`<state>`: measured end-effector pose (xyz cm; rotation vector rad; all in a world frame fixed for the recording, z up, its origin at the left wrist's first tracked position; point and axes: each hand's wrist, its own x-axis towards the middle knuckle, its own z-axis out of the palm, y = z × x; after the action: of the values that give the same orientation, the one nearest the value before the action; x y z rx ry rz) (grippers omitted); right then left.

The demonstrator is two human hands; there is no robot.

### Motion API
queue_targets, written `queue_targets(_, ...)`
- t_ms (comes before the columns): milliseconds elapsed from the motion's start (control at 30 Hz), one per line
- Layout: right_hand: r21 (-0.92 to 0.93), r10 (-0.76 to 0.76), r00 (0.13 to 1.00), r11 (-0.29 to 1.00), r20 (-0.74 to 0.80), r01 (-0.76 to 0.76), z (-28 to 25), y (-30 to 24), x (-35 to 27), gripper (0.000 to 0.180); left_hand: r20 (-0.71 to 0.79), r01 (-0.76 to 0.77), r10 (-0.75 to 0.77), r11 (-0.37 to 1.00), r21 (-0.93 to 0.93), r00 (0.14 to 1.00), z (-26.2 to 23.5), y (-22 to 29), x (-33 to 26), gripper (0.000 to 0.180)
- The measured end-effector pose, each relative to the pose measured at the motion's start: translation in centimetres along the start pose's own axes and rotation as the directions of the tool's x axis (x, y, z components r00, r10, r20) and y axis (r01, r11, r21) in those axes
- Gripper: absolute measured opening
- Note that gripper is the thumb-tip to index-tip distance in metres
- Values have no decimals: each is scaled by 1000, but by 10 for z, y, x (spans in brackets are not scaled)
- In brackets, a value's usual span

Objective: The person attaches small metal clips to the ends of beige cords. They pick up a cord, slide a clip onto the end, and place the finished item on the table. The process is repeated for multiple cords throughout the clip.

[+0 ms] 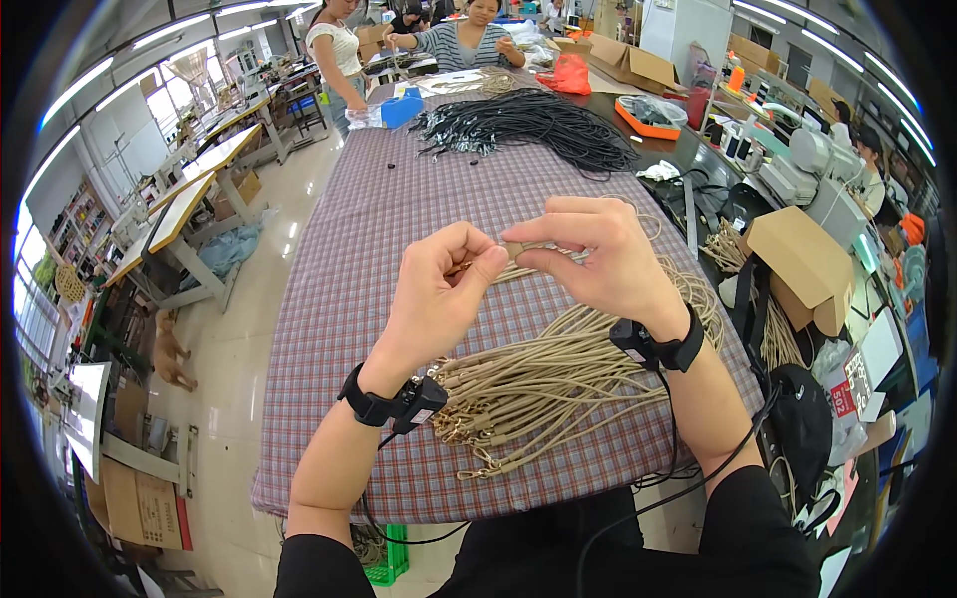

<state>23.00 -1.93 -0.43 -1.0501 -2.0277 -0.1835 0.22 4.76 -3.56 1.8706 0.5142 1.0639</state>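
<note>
Over the middle of the table, my left hand (436,289) and my right hand (601,251) meet, both closed in a pinch. Between their fingertips is a beige cord (515,250) with a small tan piece on it; its exact shape is too small to tell. Part of the cord trails behind my right hand. Below my hands lies a bundle of beige cords (558,374), with gold metal clasps (467,424) gathered at its left end. Each of my wrists wears a black strap with a small box and a cable.
A checked cloth (349,329) covers the table. Black cords (538,125) with metal ends are heaped at the far end, near a blue box (403,108). An orange tray (650,117) and an open cardboard box (800,267) stand at right. Two people are across the table.
</note>
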Motion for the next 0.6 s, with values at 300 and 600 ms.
queue_targets(300, 250, 103, 994, 962, 25, -106, 19, -16, 2, 21, -57, -3, 3, 1000, 1, 998, 4, -3, -2, 14)
queue_targets(600, 133, 56, 923, 984, 381, -115, 12, 0, -3, 19, 215, 177, -259, 924, 339, 942, -1, 27, -3, 22)
